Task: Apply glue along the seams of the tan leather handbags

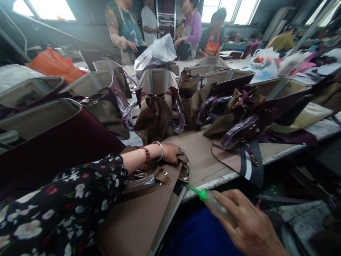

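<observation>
My left hand (170,153) reaches across a tan handbag (144,213) that lies at the table's near edge. Its fingers are curled over the bag's top edge by the metal fittings (141,170). The wrist carries a silver bangle and a red bead bracelet, and the sleeve is black with flowers. My right hand (247,224) is wrapped round a small squeeze bottle (217,206) with a green nozzle (195,191). The nozzle tip points at the bag's upper right corner, just below my left hand.
Several tan and maroon handbags (157,110) stand open across the table, some handles wrapped in plastic. A striped strap (247,160) hangs over the table edge. Several people (191,28) stand at the far end beside a white plastic bag (157,51).
</observation>
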`<state>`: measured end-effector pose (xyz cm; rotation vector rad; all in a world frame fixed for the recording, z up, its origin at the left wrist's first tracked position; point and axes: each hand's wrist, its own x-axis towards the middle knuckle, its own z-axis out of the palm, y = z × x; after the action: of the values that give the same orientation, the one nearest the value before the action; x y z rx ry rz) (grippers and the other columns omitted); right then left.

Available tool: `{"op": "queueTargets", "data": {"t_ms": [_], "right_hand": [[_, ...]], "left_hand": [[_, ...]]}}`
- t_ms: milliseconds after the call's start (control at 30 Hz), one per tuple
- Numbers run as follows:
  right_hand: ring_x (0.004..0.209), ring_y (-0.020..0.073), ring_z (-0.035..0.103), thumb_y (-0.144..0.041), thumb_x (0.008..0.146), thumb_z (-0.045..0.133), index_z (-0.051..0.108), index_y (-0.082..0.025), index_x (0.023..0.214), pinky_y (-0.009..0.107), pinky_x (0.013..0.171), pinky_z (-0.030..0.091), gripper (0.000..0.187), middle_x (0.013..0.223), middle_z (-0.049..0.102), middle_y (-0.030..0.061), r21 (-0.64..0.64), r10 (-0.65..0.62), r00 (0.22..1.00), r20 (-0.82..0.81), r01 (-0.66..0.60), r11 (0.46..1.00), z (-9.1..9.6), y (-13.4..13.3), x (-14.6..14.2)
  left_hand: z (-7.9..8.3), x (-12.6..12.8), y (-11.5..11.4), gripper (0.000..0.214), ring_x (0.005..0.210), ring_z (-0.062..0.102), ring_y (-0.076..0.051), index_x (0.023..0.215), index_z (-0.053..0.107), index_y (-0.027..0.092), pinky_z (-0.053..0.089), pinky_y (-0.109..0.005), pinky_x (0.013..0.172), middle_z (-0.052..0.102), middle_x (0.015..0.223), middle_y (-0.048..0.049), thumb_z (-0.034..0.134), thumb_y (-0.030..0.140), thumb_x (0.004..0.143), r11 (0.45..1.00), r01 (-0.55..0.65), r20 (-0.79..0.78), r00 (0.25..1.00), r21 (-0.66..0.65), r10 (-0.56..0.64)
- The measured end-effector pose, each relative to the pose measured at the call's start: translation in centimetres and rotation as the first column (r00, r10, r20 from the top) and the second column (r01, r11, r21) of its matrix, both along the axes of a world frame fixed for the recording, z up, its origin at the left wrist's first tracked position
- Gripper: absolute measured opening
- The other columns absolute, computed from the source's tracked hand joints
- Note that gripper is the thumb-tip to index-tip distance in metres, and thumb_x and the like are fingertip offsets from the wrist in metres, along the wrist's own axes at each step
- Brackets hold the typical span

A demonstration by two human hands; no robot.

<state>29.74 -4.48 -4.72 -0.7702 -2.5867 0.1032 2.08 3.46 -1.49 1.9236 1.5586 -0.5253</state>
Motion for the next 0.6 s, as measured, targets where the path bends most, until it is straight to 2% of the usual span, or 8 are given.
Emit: {"op": "queueTargets", "data": {"t_ms": [133, 333, 600], "right_hand": [[0.069, 0.0158, 0.063, -0.029, 0.096, 0.037, 0.056, -0.017, 0.111, 0.025, 0.057, 0.055, 0.027, 0.082, 0.057, 0.0061, -0.020, 0.001, 1.000, -0.017, -0.001, 1.000, -0.3, 0.2, -0.1], [0.069, 0.0154, 0.063, -0.025, 0.096, 0.035, 0.057, -0.016, 0.110, 0.023, 0.057, 0.055, 0.027, 0.082, 0.059, 0.0075, -0.088, 0.103, 0.994, -0.036, -0.106, 0.990, -0.3, -1.3, -0.3], [0.069, 0.0163, 0.064, -0.028, 0.098, 0.033, 0.060, -0.014, 0.108, 0.023, 0.056, 0.056, 0.032, 0.080, 0.061, 0.0086, -0.103, 0.135, 0.991, -0.017, -0.136, 0.985, -0.6, -2.5, -0.5]], "left_hand": [[0.0, 0.0, 0.1, 0.033, 0.091, 0.061, -0.016, 0.106, 0.065, 0.024, 0.045, -0.020, 0.077, 0.068, 0.104, -0.0009, 0.063, 0.033, 0.075, 1.000, 0.002, -0.003, 1.000, -0.003, -0.002], [0.1, 0.1, 0.1, 0.030, 0.088, 0.061, -0.015, 0.105, 0.065, 0.025, 0.045, -0.020, 0.075, 0.068, 0.102, -0.0002, 0.062, 0.030, 0.075, 1.000, 0.008, -0.006, 1.000, -0.006, -0.008], [-0.6, -0.3, 0.3, 0.033, 0.088, 0.061, -0.016, 0.106, 0.065, 0.023, 0.046, -0.020, 0.075, 0.068, 0.102, -0.0016, 0.061, 0.031, 0.074, 1.000, 0.027, 0.021, 0.999, 0.008, -0.027]]}}
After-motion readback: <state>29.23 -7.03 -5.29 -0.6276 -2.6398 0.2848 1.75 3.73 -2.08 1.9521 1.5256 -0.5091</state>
